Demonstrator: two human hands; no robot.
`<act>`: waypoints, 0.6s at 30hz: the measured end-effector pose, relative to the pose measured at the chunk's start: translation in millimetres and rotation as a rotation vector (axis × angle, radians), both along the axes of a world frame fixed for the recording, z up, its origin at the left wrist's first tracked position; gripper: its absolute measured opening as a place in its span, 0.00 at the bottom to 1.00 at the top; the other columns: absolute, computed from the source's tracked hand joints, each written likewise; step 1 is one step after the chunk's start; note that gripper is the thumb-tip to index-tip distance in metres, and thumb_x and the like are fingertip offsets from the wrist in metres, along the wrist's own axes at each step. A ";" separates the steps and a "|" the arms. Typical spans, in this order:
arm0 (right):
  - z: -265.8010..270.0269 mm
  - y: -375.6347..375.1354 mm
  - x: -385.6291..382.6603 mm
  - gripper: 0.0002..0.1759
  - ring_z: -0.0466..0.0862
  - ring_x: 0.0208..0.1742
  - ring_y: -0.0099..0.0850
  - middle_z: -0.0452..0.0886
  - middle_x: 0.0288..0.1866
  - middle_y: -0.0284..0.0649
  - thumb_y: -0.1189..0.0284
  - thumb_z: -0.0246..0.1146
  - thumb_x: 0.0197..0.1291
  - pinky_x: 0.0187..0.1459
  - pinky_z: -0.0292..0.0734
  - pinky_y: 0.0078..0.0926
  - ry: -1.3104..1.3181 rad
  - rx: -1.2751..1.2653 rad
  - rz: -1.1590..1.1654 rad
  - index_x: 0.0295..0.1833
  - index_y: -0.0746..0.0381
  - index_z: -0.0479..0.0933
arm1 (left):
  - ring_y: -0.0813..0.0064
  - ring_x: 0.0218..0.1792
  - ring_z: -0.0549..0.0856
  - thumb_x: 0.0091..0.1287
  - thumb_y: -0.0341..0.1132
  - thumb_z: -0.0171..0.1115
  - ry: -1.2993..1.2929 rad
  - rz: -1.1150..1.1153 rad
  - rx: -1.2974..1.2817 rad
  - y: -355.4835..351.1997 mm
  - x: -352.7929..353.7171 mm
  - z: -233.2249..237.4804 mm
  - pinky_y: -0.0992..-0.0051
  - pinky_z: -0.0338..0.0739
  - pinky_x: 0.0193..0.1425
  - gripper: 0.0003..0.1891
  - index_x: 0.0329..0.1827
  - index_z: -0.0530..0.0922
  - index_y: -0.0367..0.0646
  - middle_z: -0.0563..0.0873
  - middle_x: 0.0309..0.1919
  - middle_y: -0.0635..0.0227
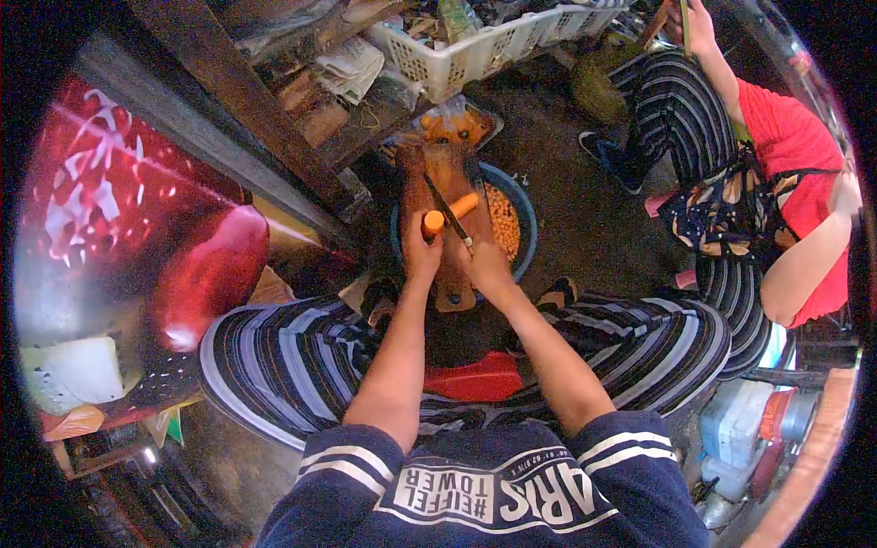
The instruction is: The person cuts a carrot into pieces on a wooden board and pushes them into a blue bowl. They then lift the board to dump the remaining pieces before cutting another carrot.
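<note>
My left hand [422, 250] is closed around a carrot piece [433, 222], its round cut end facing up. My right hand [486, 264] grips a knife [448, 212] whose dark blade points up and to the left over a wooden board [446, 173]. Another carrot piece [465, 205] lies by the blade on its right side. The board rests across a blue basin [523, 203], which holds many small orange pieces [502, 222]. Beyond the board's far end is a tray with orange pieces [464, 128].
A white plastic basket [448, 68] stands at the top on a wooden shelf. On the right sits another person [795, 137] in red, one arm raised. Wooden beams [237, 82] run along the left. A red stool [475, 376] is below me. Containers [735, 425] stand at lower right.
</note>
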State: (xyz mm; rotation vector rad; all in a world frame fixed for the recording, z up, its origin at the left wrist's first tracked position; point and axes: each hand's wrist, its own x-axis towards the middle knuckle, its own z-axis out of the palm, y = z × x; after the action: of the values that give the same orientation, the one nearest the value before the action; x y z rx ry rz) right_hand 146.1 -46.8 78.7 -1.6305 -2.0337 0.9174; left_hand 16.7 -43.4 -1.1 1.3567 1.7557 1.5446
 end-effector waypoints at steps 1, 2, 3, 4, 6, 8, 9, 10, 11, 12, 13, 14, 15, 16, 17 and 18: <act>-5.6 -1.4 0.6 0.17 0.79 0.34 0.53 0.77 0.28 0.58 0.65 0.55 0.55 0.35 0.73 0.45 -0.003 0.005 -0.014 0.34 0.71 0.74 | 0.63 0.51 0.76 0.49 0.19 0.62 0.085 0.003 0.002 -0.7 -0.3 0.2 0.71 0.68 0.55 0.24 0.52 0.68 0.39 0.77 0.45 0.58; -11.2 -3.8 1.0 0.17 0.79 0.34 0.53 0.77 0.28 0.57 0.64 0.55 0.55 0.35 0.74 0.45 -0.007 0.009 -0.029 0.34 0.71 0.75 | 0.61 0.52 0.75 0.49 0.19 0.62 0.169 0.005 0.002 -2.1 -0.3 0.4 0.70 0.68 0.56 0.25 0.52 0.69 0.39 0.77 0.46 0.57; -24.7 -5.6 3.9 0.17 0.79 0.34 0.53 0.77 0.28 0.57 0.64 0.55 0.55 0.35 0.74 0.45 -0.006 0.009 -0.029 0.34 0.71 0.75 | 0.61 0.52 0.75 0.49 0.19 0.62 0.169 0.005 0.002 -2.8 0.3 -2.0 0.70 0.68 0.56 0.25 0.52 0.69 0.39 0.77 0.46 0.57; -38.3 -6.1 6.8 0.18 0.79 0.34 0.53 0.78 0.29 0.58 0.64 0.55 0.55 0.36 0.74 0.45 -0.086 0.062 -0.020 0.34 0.71 0.75 | 0.60 0.49 0.76 0.47 0.21 0.65 0.175 0.040 0.012 -2.1 0.1 -4.7 0.69 0.69 0.54 0.24 0.49 0.71 0.39 0.78 0.45 0.57; -49.1 -8.8 8.3 0.18 0.79 0.34 0.53 0.78 0.29 0.58 0.63 0.55 0.56 0.37 0.74 0.45 -0.163 0.115 -0.007 0.34 0.70 0.76 | 0.58 0.46 0.77 0.46 0.23 0.67 0.182 0.080 0.021 -3.6 -0.9 -1.7 0.68 0.70 0.52 0.22 0.47 0.72 0.39 0.79 0.43 0.57; -43.0 -9.6 9.2 0.19 0.79 0.35 0.53 0.79 0.31 0.57 0.61 0.55 0.56 0.38 0.75 0.45 -0.242 0.053 -0.083 0.34 0.69 0.77 | 0.56 0.45 0.77 0.45 0.24 0.68 0.112 0.069 -0.061 -5.3 0.7 9.6 0.67 0.71 0.52 0.23 0.47 0.73 0.39 0.79 0.42 0.56; -43.5 -7.5 11.3 0.19 0.79 0.35 0.53 0.79 0.31 0.57 0.61 0.55 0.56 0.38 0.75 0.45 -0.243 0.053 -0.082 0.34 0.69 0.77 | 0.56 0.45 0.77 0.45 0.24 0.68 0.112 0.069 -0.061 -4.7 1.6 9.0 0.67 0.71 0.52 0.23 0.47 0.73 0.39 0.79 0.42 0.56; -43.3 -2.9 14.9 0.20 0.79 0.35 0.52 0.79 0.32 0.56 0.61 0.54 0.56 0.38 0.75 0.44 -0.269 -0.009 -0.053 0.34 0.69 0.77 | 0.57 0.47 0.77 0.47 0.23 0.66 0.121 0.045 -0.071 -3.3 2.5 8.6 0.68 0.71 0.52 0.24 0.50 0.71 0.39 0.78 0.44 0.56; -43.2 1.0 17.5 0.20 0.80 0.36 0.52 0.79 0.33 0.56 0.60 0.54 0.57 0.39 0.75 0.44 -0.295 -0.073 -0.025 0.34 0.69 0.77 | 0.58 0.49 0.77 0.49 0.22 0.65 0.131 0.019 -0.082 -2.1 2.8 8.3 0.69 0.70 0.53 0.26 0.53 0.70 0.40 0.77 0.47 0.55; -46.5 3.6 18.9 0.20 0.80 0.36 0.52 0.79 0.33 0.56 0.60 0.54 0.57 0.39 0.75 0.44 -0.295 -0.073 -0.026 0.34 0.69 0.77 | 0.58 0.49 0.77 0.49 0.22 0.65 0.131 0.018 -0.082 -1.0 3.0 6.3 0.69 0.70 0.53 0.26 0.53 0.70 0.40 0.77 0.47 0.55; -49.6 7.0 20.1 0.20 0.80 0.36 0.52 0.79 0.32 0.56 0.61 0.54 0.57 0.39 0.75 0.44 -0.252 -0.040 -0.047 0.34 0.69 0.77 | 0.58 0.49 0.77 0.49 0.22 0.65 0.149 0.003 -0.081 1.2 3.5 4.6 0.69 0.70 0.53 0.25 0.53 0.70 0.39 0.78 0.47 0.55; -52.5 10.8 21.1 0.19 0.80 0.36 0.52 0.79 0.31 0.56 0.61 0.54 0.57 0.38 0.75 0.44 -0.209 -0.006 -0.068 0.33 0.69 0.77 | 0.58 0.49 0.77 0.49 0.21 0.64 0.168 -0.012 -0.079 3.7 4.0 3.1 0.69 0.70 0.53 0.25 0.53 0.71 0.39 0.78 0.47 0.56; -47.4 13.2 20.2 0.19 0.80 0.36 0.52 0.79 0.31 0.56 0.61 0.54 0.57 0.38 0.75 0.44 -0.210 -0.005 -0.070 0.33 0.69 0.77 | 0.58 0.49 0.77 0.49 0.21 0.64 0.167 -0.014 -0.078 4.9 4.6 1.4 0.69 0.70 0.53 0.25 0.53 0.71 0.39 0.78 0.47 0.56; -42.9 13.9 18.5 0.19 0.79 0.35 0.52 0.79 0.31 0.56 0.61 0.54 0.57 0.38 0.75 0.44 -0.208 0.009 -0.023 0.33 0.70 0.77 | 0.59 0.49 0.77 0.49 0.22 0.64 0.117 -0.027 -0.059 4.4 4.6 -0.7 0.70 0.70 0.54 0.24 0.52 0.71 0.39 0.77 0.46 0.56; -38.7 13.3 16.8 0.19 0.79 0.35 0.52 0.78 0.30 0.57 0.62 0.54 0.57 0.38 0.74 0.44 -0.207 0.024 0.025 0.34 0.70 0.77 | 0.59 0.49 0.76 0.49 0.23 0.64 0.066 -0.040 -0.041 3.6 4.7 -2.9 0.71 0.69 0.55 0.23 0.51 0.71 0.38 0.77 0.46 0.57; -34.6 11.3 14.7 0.19 0.79 0.35 0.52 0.78 0.30 0.57 0.62 0.54 0.57 0.38 0.74 0.44 -0.208 0.023 0.025 0.34 0.70 0.77 | 0.59 0.49 0.76 0.49 0.23 0.64 0.065 -0.040 -0.042 3.1 6.6 1.2 0.71 0.69 0.55 0.23 0.51 0.71 0.38 0.77 0.46 0.57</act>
State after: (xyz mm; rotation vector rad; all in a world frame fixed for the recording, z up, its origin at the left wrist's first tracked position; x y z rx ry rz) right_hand 160.8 -35.5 44.0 -1.7558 -2.1963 0.7574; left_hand 23.2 -40.2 0.1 1.4284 1.7780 1.4495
